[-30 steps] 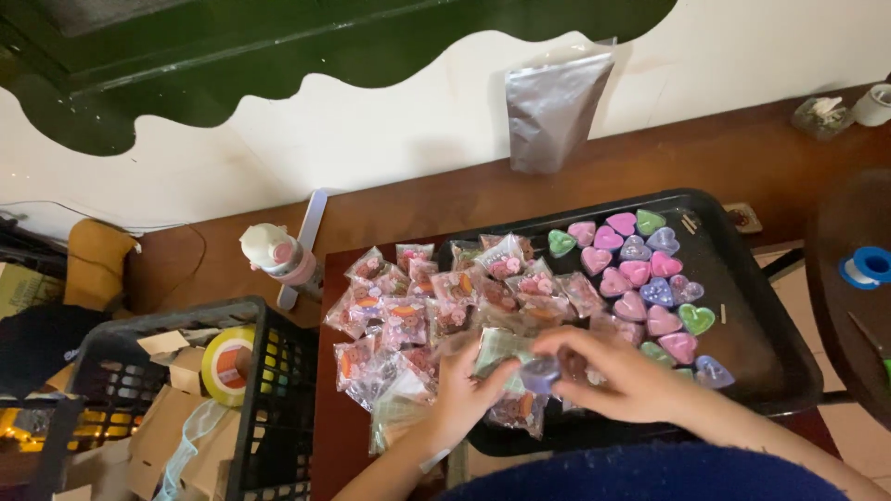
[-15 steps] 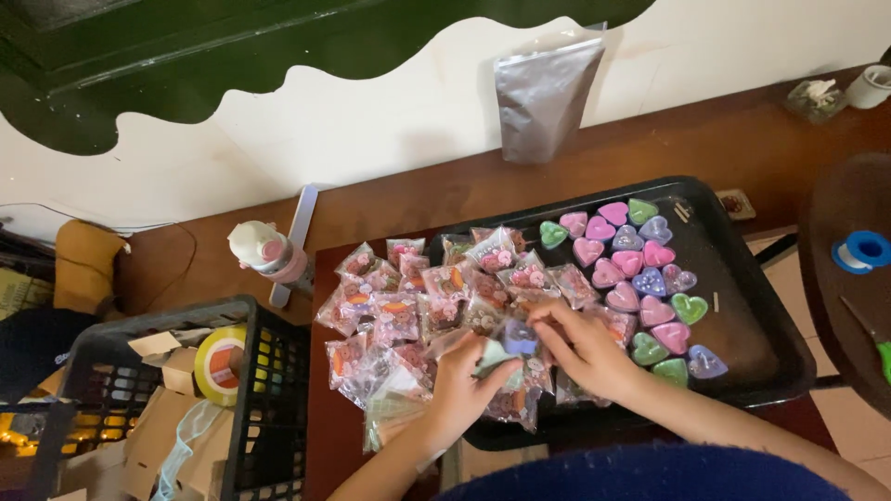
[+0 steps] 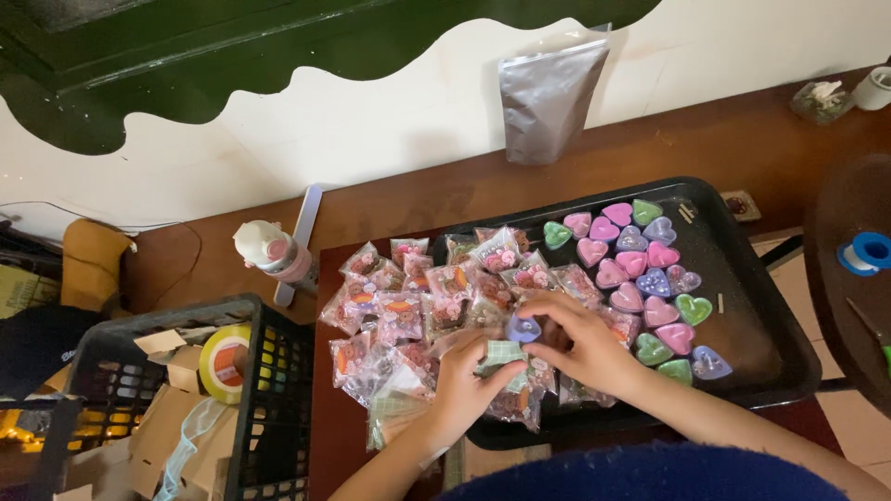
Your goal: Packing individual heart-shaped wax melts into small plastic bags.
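Wide black tray [image 3: 742,371], glossy and shallow, on a brown wooden table [image 3: 436,199]. Crinkly clear packets [image 3: 418,311] heaped over its left half and edge; smooth pastel heart shapes [image 3: 640,269] in rows to the right. Left hand [image 3: 469,390] palm-down, curled around a small green-checked packet [image 3: 503,355]. Right hand [image 3: 580,343] arched, fingertips pinching a purple heart [image 3: 522,327] just above that packet, hands nearly touching.
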